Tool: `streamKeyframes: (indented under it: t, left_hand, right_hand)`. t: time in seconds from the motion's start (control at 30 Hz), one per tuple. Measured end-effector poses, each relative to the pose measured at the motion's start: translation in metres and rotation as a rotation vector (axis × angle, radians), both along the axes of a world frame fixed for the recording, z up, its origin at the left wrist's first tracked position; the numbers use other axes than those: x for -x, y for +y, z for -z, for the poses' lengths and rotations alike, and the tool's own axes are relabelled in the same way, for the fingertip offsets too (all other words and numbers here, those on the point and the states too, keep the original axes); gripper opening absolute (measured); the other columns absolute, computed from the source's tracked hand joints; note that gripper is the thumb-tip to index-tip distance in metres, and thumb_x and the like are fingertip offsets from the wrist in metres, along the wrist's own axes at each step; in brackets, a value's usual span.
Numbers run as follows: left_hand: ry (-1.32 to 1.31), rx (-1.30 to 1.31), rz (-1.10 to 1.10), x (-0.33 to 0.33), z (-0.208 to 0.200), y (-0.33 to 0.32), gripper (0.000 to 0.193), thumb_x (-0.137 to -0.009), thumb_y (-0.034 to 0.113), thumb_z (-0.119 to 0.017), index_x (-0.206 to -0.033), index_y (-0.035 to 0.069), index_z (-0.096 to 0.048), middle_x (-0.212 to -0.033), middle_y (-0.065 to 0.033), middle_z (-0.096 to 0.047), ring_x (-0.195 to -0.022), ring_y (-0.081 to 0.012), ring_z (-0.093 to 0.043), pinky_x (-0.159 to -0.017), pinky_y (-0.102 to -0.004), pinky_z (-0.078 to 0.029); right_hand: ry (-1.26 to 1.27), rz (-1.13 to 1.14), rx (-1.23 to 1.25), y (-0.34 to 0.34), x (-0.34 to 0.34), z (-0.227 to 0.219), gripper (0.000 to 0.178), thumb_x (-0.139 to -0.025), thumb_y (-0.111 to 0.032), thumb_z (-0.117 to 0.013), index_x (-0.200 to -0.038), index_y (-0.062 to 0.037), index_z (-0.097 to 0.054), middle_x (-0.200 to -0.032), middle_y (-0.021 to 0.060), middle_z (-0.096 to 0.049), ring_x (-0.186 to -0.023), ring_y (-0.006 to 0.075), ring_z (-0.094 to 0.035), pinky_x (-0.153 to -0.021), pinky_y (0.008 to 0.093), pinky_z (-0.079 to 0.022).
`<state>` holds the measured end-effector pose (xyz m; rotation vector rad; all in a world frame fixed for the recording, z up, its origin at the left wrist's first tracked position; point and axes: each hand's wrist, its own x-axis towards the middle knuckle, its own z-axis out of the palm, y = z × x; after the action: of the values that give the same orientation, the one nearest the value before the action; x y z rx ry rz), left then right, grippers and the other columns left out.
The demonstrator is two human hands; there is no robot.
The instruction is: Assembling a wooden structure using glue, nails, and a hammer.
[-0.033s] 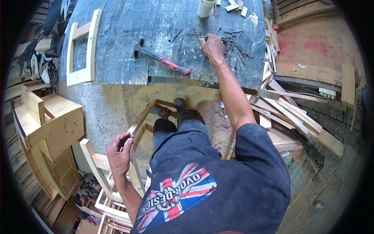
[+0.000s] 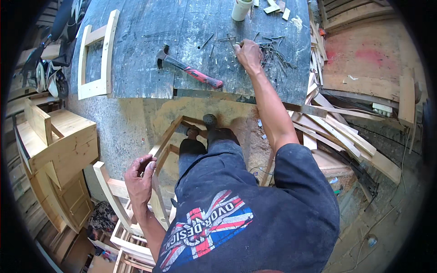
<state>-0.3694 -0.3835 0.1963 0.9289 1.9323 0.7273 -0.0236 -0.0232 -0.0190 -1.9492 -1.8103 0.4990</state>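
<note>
My right hand reaches over the dark, worn worktable, its fingers bent down and pressed together at the tabletop. Whatever they hold, if anything, is hidden. Right beside it lies a loose heap of nails, with a few more nails scattered to its left. A claw hammer with a red and black grip rests left of that hand, head toward the far left. My left hand hangs above a wooden frame, fingers loosely curled and thumb apart; nothing shows in it.
A small wooden frame lies at the table's left. A white cylindrical container and wood offcuts are at the far edge. Scrap strips pile up on the right. A wooden cabinet stands at left.
</note>
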Motion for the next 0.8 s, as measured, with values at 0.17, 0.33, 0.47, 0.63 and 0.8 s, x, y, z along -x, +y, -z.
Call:
streamKeyframes:
  t: [0.17, 0.33, 0.47, 0.63, 0.8]
  left_hand:
    - [-0.009, 0.022, 0.007, 0.004, 0.001, -0.003, 0.025, -0.1, 0.009, -0.071, -0.122, -0.003, -0.071, -0.105, -0.0101, -0.077, -0.094, -0.0154, -0.072, -0.085, -0.0292, -0.057]
    - [-0.074, -0.005, -0.043, 0.005, 0.002, -0.003, 0.024, -0.097, 0.007, -0.074, -0.118, -0.002, -0.073, -0.104, -0.0092, -0.077, -0.092, -0.0147, -0.072, -0.084, -0.0293, -0.058]
    - [-0.06, -0.016, -0.041, 0.006, -0.001, 0.003, 0.023, -0.096, 0.006, -0.074, -0.118, -0.002, -0.073, -0.104, -0.0087, -0.078, -0.093, -0.0142, -0.072, -0.084, -0.0293, -0.058]
    - [0.085, -0.094, 0.006, -0.004, -0.004, 0.044, 0.025, -0.095, 0.007, -0.076, -0.119, 0.0, -0.075, -0.106, -0.0086, -0.078, -0.095, -0.0147, -0.072, -0.086, -0.0287, -0.057]
    - [-0.299, -0.434, -0.235, -0.031, 0.008, 0.081, 0.027, -0.092, 0.004, -0.078, -0.119, -0.002, -0.076, -0.107, -0.0102, -0.078, -0.097, -0.0152, -0.073, -0.085, -0.0252, -0.057]
  right_hand:
    - [-0.075, 0.061, 0.093, 0.015, 0.006, -0.006, 0.028, -0.09, -0.032, -0.074, -0.107, -0.0099, -0.079, -0.109, 0.02, -0.076, -0.102, 0.0391, -0.073, -0.088, 0.0483, -0.057]
    - [-0.066, -0.237, -0.277, 0.03, 0.004, 0.013, 0.024, -0.097, -0.017, -0.066, -0.12, -0.0157, -0.074, -0.115, 0.0146, -0.067, -0.101, 0.0362, -0.071, -0.084, 0.0478, -0.056]
    - [-0.127, -0.317, -0.238, 0.037, 0.008, 0.006, 0.021, -0.098, -0.015, -0.067, -0.117, -0.013, -0.075, -0.111, 0.0135, -0.07, -0.096, 0.0319, -0.072, -0.081, 0.045, -0.057]
    - [0.469, -0.456, -0.026, -0.036, 0.07, -0.079, 0.013, -0.098, -0.012, -0.071, -0.105, -0.0019, -0.075, -0.09, 0.0077, -0.074, -0.076, 0.0156, -0.069, -0.069, 0.0321, -0.057]
    - [0.954, -0.707, 0.538, -0.161, 0.145, -0.155, 0.014, -0.093, -0.011, -0.077, -0.102, 0.0006, -0.075, -0.091, 0.0087, -0.073, -0.081, 0.0154, -0.068, -0.075, 0.0313, -0.055]
